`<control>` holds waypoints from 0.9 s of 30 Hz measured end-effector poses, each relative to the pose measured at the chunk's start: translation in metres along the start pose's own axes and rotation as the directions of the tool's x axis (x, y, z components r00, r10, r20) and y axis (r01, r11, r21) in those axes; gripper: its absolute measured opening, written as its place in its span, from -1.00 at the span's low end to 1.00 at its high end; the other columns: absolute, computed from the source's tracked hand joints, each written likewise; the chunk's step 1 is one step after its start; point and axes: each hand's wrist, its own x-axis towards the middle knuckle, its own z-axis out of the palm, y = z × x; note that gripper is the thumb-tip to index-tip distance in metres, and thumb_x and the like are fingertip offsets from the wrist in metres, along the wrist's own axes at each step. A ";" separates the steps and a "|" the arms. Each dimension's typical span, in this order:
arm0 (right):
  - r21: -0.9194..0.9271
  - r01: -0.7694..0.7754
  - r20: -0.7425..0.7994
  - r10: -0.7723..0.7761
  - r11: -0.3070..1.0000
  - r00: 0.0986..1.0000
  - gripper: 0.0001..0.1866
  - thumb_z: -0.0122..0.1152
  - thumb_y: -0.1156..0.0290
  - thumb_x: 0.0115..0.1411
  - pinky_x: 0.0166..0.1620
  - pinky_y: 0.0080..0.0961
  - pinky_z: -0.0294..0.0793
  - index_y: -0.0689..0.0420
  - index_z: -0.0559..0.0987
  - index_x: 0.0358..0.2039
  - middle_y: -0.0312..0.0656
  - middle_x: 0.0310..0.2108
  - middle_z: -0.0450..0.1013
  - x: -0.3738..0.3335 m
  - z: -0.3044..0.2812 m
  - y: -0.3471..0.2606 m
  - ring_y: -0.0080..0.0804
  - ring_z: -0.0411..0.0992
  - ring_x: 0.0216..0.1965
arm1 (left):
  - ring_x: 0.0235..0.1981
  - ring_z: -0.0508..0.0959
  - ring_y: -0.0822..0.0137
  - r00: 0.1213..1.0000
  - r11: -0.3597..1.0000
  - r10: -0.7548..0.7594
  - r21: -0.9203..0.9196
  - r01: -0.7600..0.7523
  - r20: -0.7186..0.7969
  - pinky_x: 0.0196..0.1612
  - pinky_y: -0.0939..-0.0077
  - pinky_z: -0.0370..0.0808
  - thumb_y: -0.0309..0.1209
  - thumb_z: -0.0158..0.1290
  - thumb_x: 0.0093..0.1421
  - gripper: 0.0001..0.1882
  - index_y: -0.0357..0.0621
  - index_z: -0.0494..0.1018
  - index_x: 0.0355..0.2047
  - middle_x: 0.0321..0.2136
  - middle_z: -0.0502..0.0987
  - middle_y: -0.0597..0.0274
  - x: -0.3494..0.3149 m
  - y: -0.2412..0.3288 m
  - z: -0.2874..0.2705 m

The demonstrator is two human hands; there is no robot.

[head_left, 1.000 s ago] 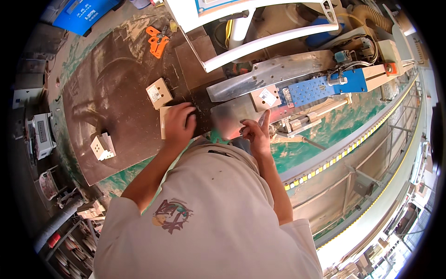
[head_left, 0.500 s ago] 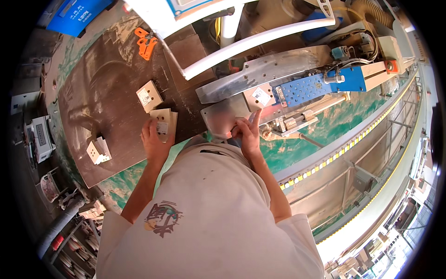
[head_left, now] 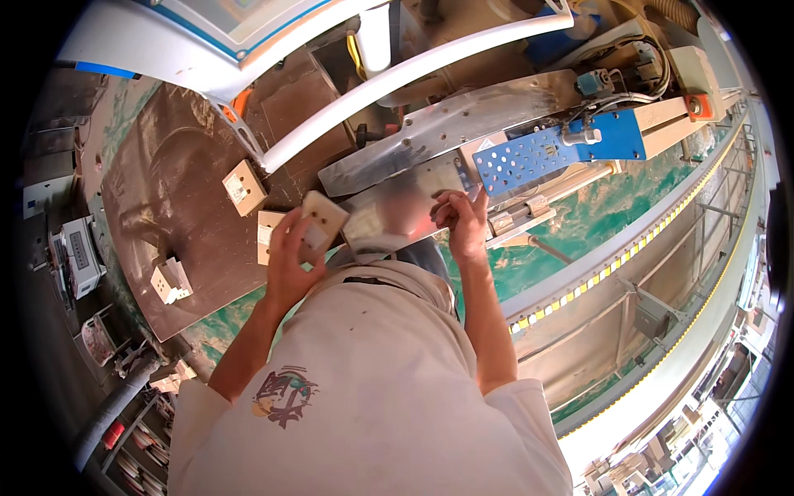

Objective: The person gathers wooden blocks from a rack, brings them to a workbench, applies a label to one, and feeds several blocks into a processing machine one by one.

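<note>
My left hand (head_left: 291, 256) grips a pale wooden block (head_left: 327, 217) with drilled holes and a white label, raised and tilted by the near end of the metal bed (head_left: 372, 211). Another labelled block (head_left: 264, 231) lies just left of that hand, partly hidden by it. My right hand (head_left: 463, 225) hovers beside the bed, index finger stretched toward the blue perforated plate (head_left: 517, 161); its other fingers curl loosely, and nothing shows in them. A further block (head_left: 475, 149) sits against the metal fence (head_left: 451, 120), mostly covered by the blue plate.
On the brown table (head_left: 207, 264) rest a labelled block (head_left: 245, 188) and a few small pieces (head_left: 170, 281). A white tubular frame (head_left: 413, 78) crosses above the far side. Cables (head_left: 653, 62) run at the machine's far right, and a long rail (head_left: 612, 269) curves past on the right.
My left hand has lifted the block off the one beneath and brought it right. My right hand has drawn slightly right, and the block on the bed now lies farther under the blue plate.
</note>
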 end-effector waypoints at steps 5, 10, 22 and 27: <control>0.011 0.022 0.040 -0.023 1.000 0.999 -0.79 -0.01 0.52 0.40 -0.50 -0.46 0.53 0.13 0.39 0.02 -0.11 -0.36 0.54 0.039 -0.052 -0.026 -0.37 0.52 -0.51 | 0.30 0.36 -0.08 0.924 0.928 0.348 0.079 -0.364 0.158 0.35 0.03 0.32 -0.46 0.30 -0.07 -0.25 -0.02 0.45 0.23 0.32 0.34 0.04 0.043 0.024 0.048; 0.024 -0.001 0.084 -0.001 1.000 0.996 -0.77 -0.03 0.53 0.41 -0.43 -0.46 0.58 0.11 0.37 0.05 -0.14 -0.36 0.56 0.056 -0.080 -0.053 -0.35 0.56 -0.48 | 0.32 0.35 -0.02 0.867 0.876 0.461 0.061 -0.479 0.190 0.34 0.03 0.31 -0.41 0.29 -0.02 -0.36 -0.03 0.50 0.15 0.28 0.40 0.08 0.067 0.043 0.088; -0.089 0.005 0.174 0.010 0.996 0.985 -0.64 -0.09 0.61 0.33 -0.45 -0.48 0.55 0.18 0.29 0.14 -0.05 -0.36 0.58 0.088 -0.135 -0.109 -0.35 0.57 -0.49 | 0.38 0.31 0.02 0.851 0.812 0.508 0.254 -0.525 0.135 0.39 -0.08 0.16 -0.20 0.30 0.09 -0.49 0.00 0.54 0.07 0.34 0.39 0.20 0.083 0.062 0.106; -0.089 0.006 0.063 0.000 0.996 0.998 -0.59 -0.09 0.62 0.33 -0.46 -0.46 0.54 0.22 0.29 0.19 -0.12 -0.38 0.50 0.114 -0.156 -0.140 -0.39 0.49 -0.56 | 0.37 0.32 0.01 0.834 0.786 0.529 0.280 -0.551 0.158 0.41 -0.13 0.13 -0.18 0.29 0.09 -0.47 0.02 0.54 0.08 0.35 0.38 0.20 0.090 0.059 0.110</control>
